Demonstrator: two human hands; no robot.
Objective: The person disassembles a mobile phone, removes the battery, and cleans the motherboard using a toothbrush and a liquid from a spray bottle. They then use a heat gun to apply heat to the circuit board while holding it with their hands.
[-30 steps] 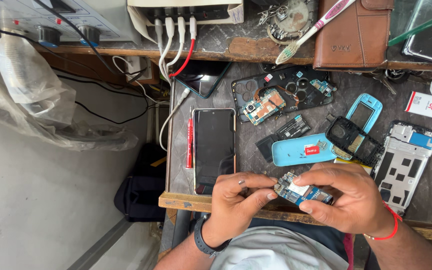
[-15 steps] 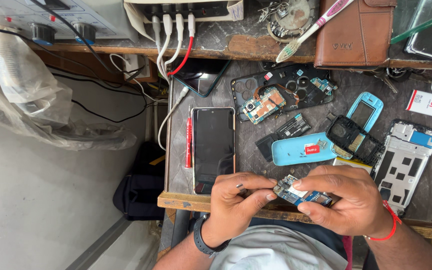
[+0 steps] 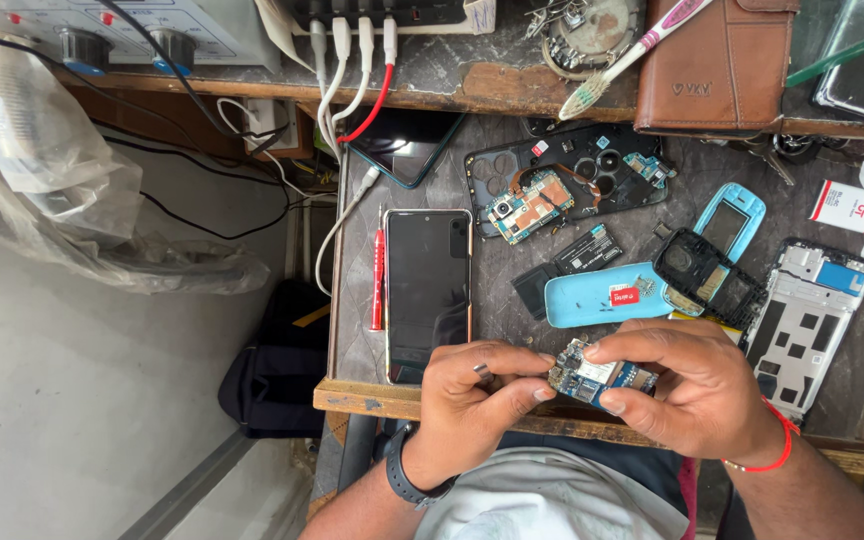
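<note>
Head view, only one. Both hands sat at the near edge of the workbench, over the wooden lip.

Right hand was clenched on a small circuit board: thumb below, fingertips curled over the top. Board was blue-green with a metal shield, held just above the bench edge, between the two hands.

Left hand was pinched shut, fingertips touching the board's left end. A thin metal tool appeared to sit in that pinch; couldn't tell its type. Dark wristband on the left wrist, red thread on the right.

Around them:
- Black smartphone lay flat, screen up, just beside the left hand, bottom end partly under the knuckles.
- Red screwdriver lay along the phone's left side.
- Light-blue phone back cover lay just past the right hand, a black keypad frame touching its right end.
- Blue front bezel further out.
- Silver mid-frame lay right of the right hand.
- Opened phone shell with exposed mainboard, well apart, toward the back.
- Brown wallet and toothbrush on the rear shelf.
- White and red cables dropped from a box at the back.
</note>
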